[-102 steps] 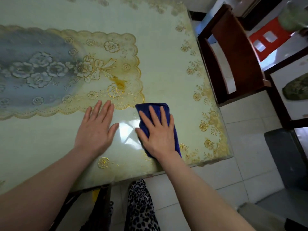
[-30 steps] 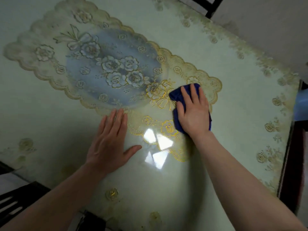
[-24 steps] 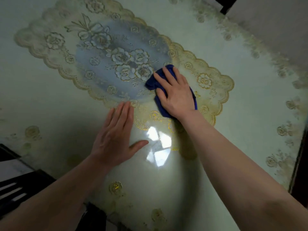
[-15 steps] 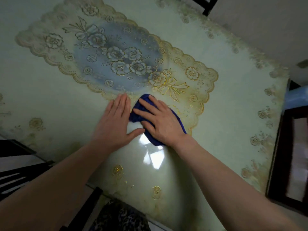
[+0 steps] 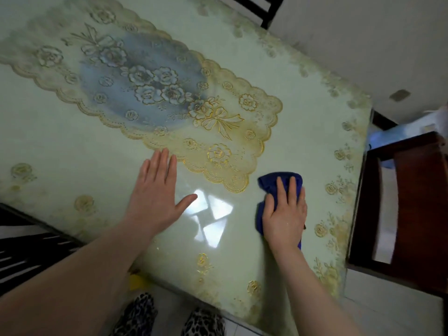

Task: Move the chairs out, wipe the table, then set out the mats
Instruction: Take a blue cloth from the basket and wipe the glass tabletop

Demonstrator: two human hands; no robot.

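Observation:
The table (image 5: 303,132) has a glossy pale green top with a blue and gold floral pattern in the middle. My right hand (image 5: 284,212) presses flat on a dark blue cloth (image 5: 269,186) near the table's right end, just right of the gold scalloped border. My left hand (image 5: 157,192) lies flat and spread on the bare surface to the left, holding nothing. A dark red-brown wooden chair (image 5: 412,214) stands off the right end of the table.
Another dark chair (image 5: 21,251) shows at the lower left beside the table edge, and a dark chair back (image 5: 254,8) at the top. Leopard-print legs (image 5: 169,318) and pale floor tiles (image 5: 388,316) lie below the near edge. A grey wall runs along the far side.
My right hand has swept the blue cloth to the right, from beside my left hand to the table's right end. My left hand has stayed flat in place.

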